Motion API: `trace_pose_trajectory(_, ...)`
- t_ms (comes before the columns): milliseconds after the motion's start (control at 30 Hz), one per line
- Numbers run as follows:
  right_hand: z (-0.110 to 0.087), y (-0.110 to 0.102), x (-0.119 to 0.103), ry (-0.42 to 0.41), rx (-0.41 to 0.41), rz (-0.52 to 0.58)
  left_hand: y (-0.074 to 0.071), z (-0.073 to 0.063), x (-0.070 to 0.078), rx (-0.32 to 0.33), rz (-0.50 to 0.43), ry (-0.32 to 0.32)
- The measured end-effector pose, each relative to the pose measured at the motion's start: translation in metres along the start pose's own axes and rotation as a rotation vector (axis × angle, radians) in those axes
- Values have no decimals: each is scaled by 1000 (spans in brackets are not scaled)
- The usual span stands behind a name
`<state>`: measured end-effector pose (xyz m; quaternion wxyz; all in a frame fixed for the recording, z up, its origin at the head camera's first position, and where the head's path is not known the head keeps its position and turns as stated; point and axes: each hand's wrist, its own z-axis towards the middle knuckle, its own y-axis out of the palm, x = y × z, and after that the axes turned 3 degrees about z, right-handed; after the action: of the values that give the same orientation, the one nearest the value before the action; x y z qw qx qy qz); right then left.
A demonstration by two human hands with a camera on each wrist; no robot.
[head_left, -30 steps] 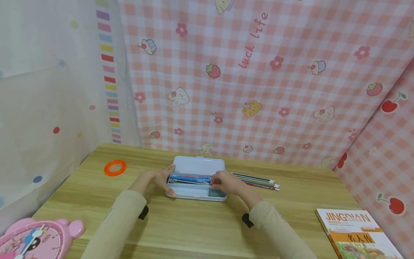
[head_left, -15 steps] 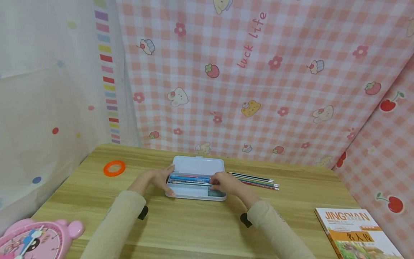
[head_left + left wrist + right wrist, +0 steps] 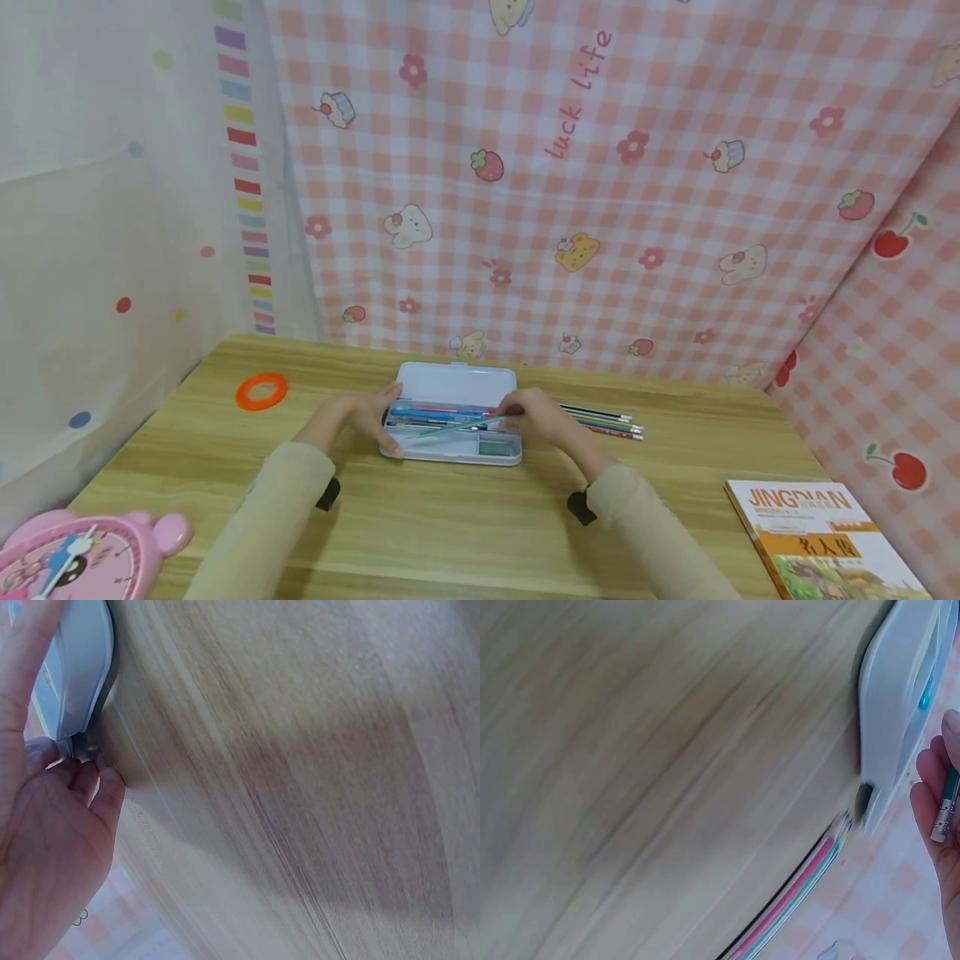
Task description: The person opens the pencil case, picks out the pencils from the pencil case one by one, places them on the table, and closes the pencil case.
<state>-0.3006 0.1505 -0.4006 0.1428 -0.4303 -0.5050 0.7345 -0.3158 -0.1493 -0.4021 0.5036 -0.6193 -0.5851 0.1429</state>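
An open white pencil case lies on the wooden table, lid folded back. At its left end my left hand grips the case, thumb at the front and fingers behind. My right hand pinches a green pencil near its eraser end, slanting over the case's front compartment. In the right wrist view the pencil's metal-banded end sticks out of the fingers. Blue and other pens lie in the back compartment. A dark greenish piece sits in the small front right compartment.
Several eraser-tipped pencils lie right of the case, partly behind my right hand. An orange ring is at the back left, a pink clock at front left, a book at front right. Patterned cloth hangs behind the table.
My right hand has risen slightly and shifted right, lifting the green pencil's eraser end out of the case so it now slants. The left hand keeps its grip on the case.
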Motion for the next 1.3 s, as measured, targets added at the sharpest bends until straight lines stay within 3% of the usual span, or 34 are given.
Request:
trace_pose_trajectory(333, -27, -21, 27, 29, 81, 50, -3, -1, -1, -1, -10, -8)
trace_pose_trajectory(500, -41, -30, 39, 58, 88, 28, -4, -1, -2, 2, -12, -4)
trace_pose_trajectory(767, -73, -44, 61, 15, 134, -20, -3, -2, 1, -5, -17, -2)
trace_pose_trajectory(967, -93, -52, 72, 49, 180, -58, -5, -5, 2, -5, -24, -2)
trace_pose_trajectory(1167, -106, -52, 83, 142, 146, -88, -3, -5, 2, -6, -8, 11)
trace_pose_trajectory(1300, -111, -50, 89, 154, 127, -79, -1, -5, 3, -12, -6, 10)
